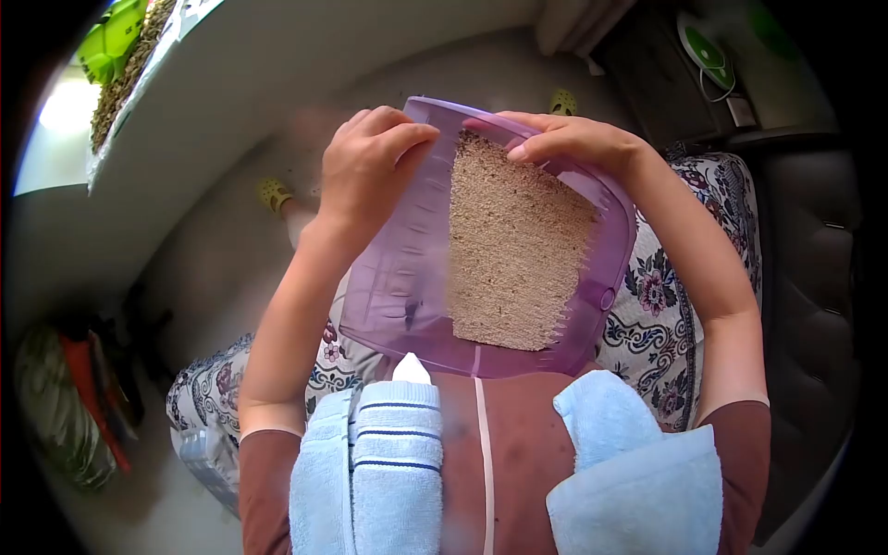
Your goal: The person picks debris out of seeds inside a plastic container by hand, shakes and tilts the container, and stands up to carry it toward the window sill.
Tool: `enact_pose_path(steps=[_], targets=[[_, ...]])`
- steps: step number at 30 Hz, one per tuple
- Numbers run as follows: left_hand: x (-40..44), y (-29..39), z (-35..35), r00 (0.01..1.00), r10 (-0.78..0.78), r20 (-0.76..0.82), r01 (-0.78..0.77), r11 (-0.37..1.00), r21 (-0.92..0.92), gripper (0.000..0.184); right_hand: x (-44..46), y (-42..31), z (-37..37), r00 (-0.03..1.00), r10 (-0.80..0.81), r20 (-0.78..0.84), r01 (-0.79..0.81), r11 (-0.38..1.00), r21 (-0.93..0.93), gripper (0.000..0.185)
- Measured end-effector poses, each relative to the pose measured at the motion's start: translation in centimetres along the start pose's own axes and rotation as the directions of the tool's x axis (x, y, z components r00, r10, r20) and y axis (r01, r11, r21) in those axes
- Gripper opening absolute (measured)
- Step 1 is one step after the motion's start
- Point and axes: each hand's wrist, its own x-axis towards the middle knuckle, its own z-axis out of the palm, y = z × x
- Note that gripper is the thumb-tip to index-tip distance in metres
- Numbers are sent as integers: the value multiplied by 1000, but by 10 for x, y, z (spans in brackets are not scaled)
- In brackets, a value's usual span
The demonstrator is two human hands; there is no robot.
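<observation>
A see-through purple plastic tray [398, 310] rests against my lap and body, tilted, with a raised rim and ribbed inner walls. A thick layer of small beige grains [523, 245], with some dark specks, fills its middle and right side. My right hand [573, 143] grips the tray's far right rim, its thumb inside above the grains and its other fingers partly hidden behind the wall. Over the tray's far left side is my left hand [377, 153], thumb and fingers pinched together; whatever is between the fingertips is too small to make out.
A light blue towel [398, 472] hangs over my chest. Patterned floral cloth [661, 287] covers the seat under me. At upper left stands a table edge [139, 102] with a green container [111, 42]. Bags [69, 398] lie at left; a dark cabinet is upper right.
</observation>
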Motion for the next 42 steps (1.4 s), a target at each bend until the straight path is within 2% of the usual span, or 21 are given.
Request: enact_pose_path(steps=[4,7,10,13,24,42], targets=[[3,2,11,1000,10,-3,-10,1000,-20,13,3,4,2,997,-44,-60,41,999,-36,64],[8,1,19,1000,30,-10,-30,1000,-9,12,10,9,-2,996,-78,-34,77,997,-32,64],[10,2,24,999,38,-7,-38,999,17,12,4,0,5,996,-59,-69,58,998,-18,65],[10,2,24,998,57,6,-57,998,33,12,10,-1,0,997,-24,-67,18,996,-83,66],[11,-4,27,991,123,45,-127,986,107,10,9,-5,5,998,-45,-46,42,998,-54,65],[-8,-19,19,997,80,-3,-79,991,106,10,22,-8,4,1000,-6,-12,4,994,-105,66]])
